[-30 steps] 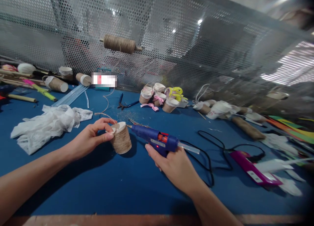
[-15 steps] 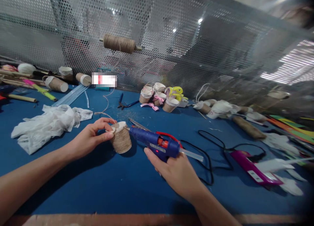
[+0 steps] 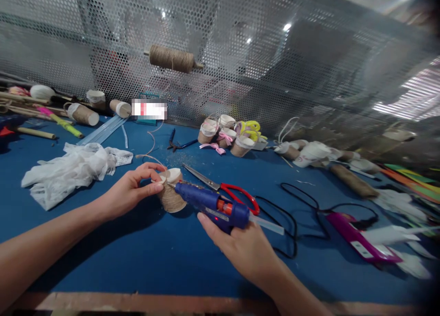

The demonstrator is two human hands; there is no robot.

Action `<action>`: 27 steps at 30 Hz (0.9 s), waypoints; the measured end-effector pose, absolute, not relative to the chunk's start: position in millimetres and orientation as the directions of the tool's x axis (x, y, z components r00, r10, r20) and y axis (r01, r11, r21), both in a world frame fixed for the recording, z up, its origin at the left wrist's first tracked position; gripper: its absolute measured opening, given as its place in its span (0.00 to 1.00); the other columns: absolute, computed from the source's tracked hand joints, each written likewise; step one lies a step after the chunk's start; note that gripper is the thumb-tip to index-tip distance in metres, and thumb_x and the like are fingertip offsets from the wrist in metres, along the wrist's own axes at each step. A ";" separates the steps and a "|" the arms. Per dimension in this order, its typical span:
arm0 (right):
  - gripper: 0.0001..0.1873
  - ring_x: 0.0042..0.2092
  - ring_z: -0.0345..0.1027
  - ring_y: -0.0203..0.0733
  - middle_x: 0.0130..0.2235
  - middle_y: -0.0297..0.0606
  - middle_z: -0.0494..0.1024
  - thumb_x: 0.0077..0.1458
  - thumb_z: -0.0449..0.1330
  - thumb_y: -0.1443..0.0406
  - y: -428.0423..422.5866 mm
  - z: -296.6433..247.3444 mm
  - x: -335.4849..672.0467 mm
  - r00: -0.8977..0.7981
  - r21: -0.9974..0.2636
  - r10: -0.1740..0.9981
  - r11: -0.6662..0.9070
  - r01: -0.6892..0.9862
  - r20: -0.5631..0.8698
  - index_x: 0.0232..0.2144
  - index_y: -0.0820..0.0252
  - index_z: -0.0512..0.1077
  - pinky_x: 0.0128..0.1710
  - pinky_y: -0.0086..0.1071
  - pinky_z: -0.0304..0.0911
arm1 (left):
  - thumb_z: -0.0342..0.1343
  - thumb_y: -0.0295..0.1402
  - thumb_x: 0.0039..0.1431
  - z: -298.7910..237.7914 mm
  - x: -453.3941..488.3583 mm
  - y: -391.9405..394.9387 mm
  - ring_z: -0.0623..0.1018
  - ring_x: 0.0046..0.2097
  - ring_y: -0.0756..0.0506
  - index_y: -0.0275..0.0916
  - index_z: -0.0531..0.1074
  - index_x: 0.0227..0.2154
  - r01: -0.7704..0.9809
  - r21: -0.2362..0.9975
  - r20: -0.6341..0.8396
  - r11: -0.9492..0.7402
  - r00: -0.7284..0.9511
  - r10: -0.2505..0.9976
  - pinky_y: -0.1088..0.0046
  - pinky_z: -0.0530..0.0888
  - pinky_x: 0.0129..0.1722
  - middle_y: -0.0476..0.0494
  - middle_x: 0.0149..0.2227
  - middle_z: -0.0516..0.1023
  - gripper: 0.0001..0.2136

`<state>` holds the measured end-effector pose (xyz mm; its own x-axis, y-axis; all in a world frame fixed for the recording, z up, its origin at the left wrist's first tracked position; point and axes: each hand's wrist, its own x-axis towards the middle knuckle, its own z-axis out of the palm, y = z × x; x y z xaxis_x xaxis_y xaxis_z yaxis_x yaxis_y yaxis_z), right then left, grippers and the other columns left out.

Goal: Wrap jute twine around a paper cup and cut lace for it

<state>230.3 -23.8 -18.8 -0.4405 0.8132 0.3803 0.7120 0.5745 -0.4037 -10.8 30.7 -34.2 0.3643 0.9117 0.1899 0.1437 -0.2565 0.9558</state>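
My left hand [image 3: 132, 192] pinches a small cup wrapped in jute twine [image 3: 171, 194], tilted on the blue table [image 3: 144, 256], with a loose twine end trailing from it. My right hand [image 3: 240, 242] grips a blue hot glue gun [image 3: 213, 205]. The gun's nozzle touches the cup's side near its white rim. A clear glue stick pokes out of the gun's back.
Red-handled scissors [image 3: 227, 191] lie just behind the gun. Black cables [image 3: 295, 215] and a magenta tool [image 3: 357, 240] lie to the right. White plastic [image 3: 68, 169] sits left. Finished twine cups [image 3: 227, 135] stand by the mesh wall, where a twine spool [image 3: 172, 58] hangs.
The glue gun's nozzle has dropped from the cup's top rim onto its side. The right hand has shifted slightly left and down, uncovering the scissors. The view has tilted a little.
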 end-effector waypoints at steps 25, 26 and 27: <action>0.16 0.17 0.62 0.35 0.15 0.33 0.69 0.56 0.51 0.57 -19.5 -8.2 232.6 -0.233 -0.573 0.946 0.323 0.753 0.227 0.26 0.59 0.73 0.18 0.28 0.59 | 0.54 0.39 0.53 -30.1 -11.3 29.7 0.67 0.54 0.40 0.37 0.69 0.24 0.186 0.946 0.184 -0.266 0.369 0.911 0.59 0.60 0.55 0.40 0.50 0.67 0.10; 0.16 0.17 0.62 0.36 0.15 0.33 0.68 0.55 0.52 0.57 -18.6 -8.3 232.5 -0.237 -0.574 0.943 0.331 0.749 0.235 0.26 0.59 0.74 0.18 0.28 0.59 | 0.54 0.39 0.53 -30.0 -11.3 29.8 0.67 0.54 0.39 0.38 0.69 0.24 0.182 0.946 0.186 -0.267 0.367 0.911 0.59 0.60 0.55 0.40 0.50 0.67 0.10; 0.16 0.17 0.62 0.36 0.15 0.33 0.68 0.55 0.52 0.57 -17.7 -8.3 232.5 -0.242 -0.576 0.939 0.341 0.743 0.244 0.26 0.59 0.74 0.17 0.28 0.59 | 0.55 0.39 0.53 -30.0 -11.4 29.9 0.67 0.54 0.39 0.38 0.69 0.23 0.178 0.947 0.190 -0.268 0.365 0.911 0.58 0.60 0.55 0.40 0.50 0.68 0.10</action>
